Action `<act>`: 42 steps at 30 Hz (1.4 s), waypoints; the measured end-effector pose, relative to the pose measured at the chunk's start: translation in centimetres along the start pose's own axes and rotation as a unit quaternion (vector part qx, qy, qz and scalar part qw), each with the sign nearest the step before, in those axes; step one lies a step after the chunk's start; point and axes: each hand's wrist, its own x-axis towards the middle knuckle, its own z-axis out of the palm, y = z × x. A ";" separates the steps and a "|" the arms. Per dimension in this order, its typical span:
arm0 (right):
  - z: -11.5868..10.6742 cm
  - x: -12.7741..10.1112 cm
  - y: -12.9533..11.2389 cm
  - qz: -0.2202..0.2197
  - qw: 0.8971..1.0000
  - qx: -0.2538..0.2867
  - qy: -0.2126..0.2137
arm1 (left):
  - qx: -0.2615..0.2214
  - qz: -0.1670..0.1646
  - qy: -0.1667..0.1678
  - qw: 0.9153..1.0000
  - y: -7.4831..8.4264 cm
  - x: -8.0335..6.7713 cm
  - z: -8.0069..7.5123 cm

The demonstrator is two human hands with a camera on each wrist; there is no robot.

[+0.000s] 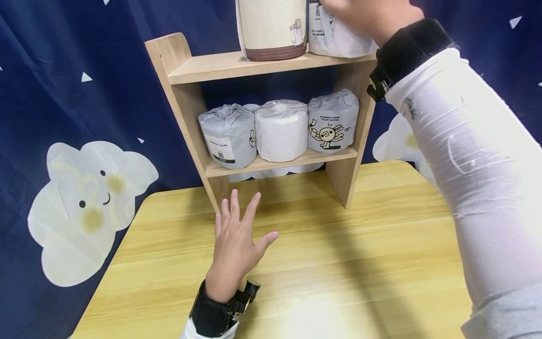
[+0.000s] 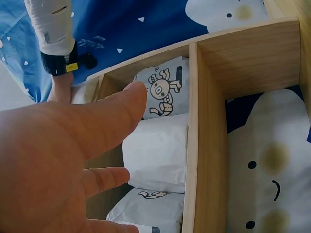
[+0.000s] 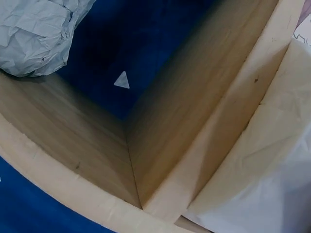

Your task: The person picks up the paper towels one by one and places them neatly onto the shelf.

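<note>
My right hand (image 1: 374, 16) is raised to the upper shelf at the top edge of the head view. It overlaps a white paper-wrapped toilet roll (image 1: 338, 42) there; its fingertips are out of frame. Beside that roll stands a larger cream package (image 1: 273, 28) with a brown base band. My left hand (image 1: 237, 245) is held with fingers spread and nothing in it, in front of the wooden shelf's lower left leg. On the middle shelf sit three wrapped toilet rolls: a grey one (image 1: 230, 141), a plain white one (image 1: 281, 132), and a grey one with a cartoon (image 1: 334, 122).
The wooden shelf unit (image 1: 241, 68) stands at the back of a wood-grain table (image 1: 305, 263). Behind hangs a dark blue curtain (image 1: 106, 94) with smiling clouds. In the right wrist view, the shelf's side panel (image 3: 68, 131) borders a gap beside a crinkled grey roll (image 3: 34, 34).
</note>
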 end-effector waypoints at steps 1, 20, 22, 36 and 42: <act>0.0 0.0 -0.1 0.002 1.000 0.001 -0.001 | 0.000 0.001 0.000 1.000 0.0 0.0 0.0; 0.5 0.2 -0.6 0.019 1.000 -0.006 -0.001 | 0.001 0.003 0.003 1.000 0.1 -0.2 -0.1; 0.6 0.4 -0.6 0.020 1.000 -0.005 -0.001 | 0.002 0.001 0.002 1.000 0.1 -0.2 -0.1; 1.5 1.5 0.1 -0.065 0.995 -0.016 0.071 | 0.007 -0.001 -0.002 1.000 0.4 -0.2 0.2; 2.0 2.2 0.1 -0.065 0.994 -0.015 0.084 | 0.005 -0.004 -0.007 1.000 0.4 -0.2 0.3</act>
